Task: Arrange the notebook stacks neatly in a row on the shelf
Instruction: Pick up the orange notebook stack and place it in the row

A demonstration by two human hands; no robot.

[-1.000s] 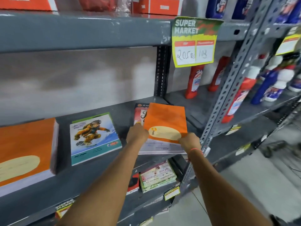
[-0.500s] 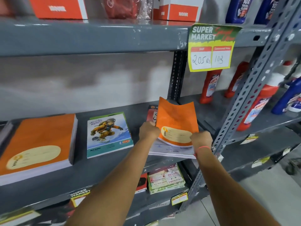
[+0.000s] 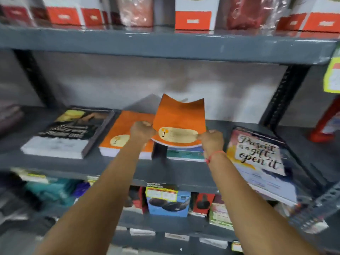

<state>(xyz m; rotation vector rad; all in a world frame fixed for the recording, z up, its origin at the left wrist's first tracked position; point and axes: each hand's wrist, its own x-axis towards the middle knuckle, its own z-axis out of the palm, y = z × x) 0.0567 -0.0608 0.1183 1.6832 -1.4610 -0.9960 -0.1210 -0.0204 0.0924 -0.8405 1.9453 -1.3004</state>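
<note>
Both hands hold a thin orange notebook (image 3: 181, 118) up in the air, tilted and bowed, above the middle shelf (image 3: 184, 173). My left hand (image 3: 142, 131) grips its left edge and my right hand (image 3: 211, 141) its right edge. Below it lies a green-and-blue notebook stack (image 3: 185, 153), mostly hidden. To the left sits an orange notebook stack (image 3: 125, 137), and further left a dark-covered stack (image 3: 71, 131). At the right lies a stack with a "Present is a gift open it" cover (image 3: 259, 159), hanging over the shelf's front edge.
Red-and-white boxes (image 3: 193, 17) and wrapped packs line the upper shelf. The lower shelf holds boxed goods, among them a blue box (image 3: 168, 203). A perforated upright (image 3: 283, 100) stands at the right, with a red bottle (image 3: 327, 126) and a yellow price tag (image 3: 333, 76) beyond it.
The view has swung left along the shelf. Both hands have carried the orange notebook left, off the right-hand stack, to above the green-and-blue stack, and lifted it more upright.
</note>
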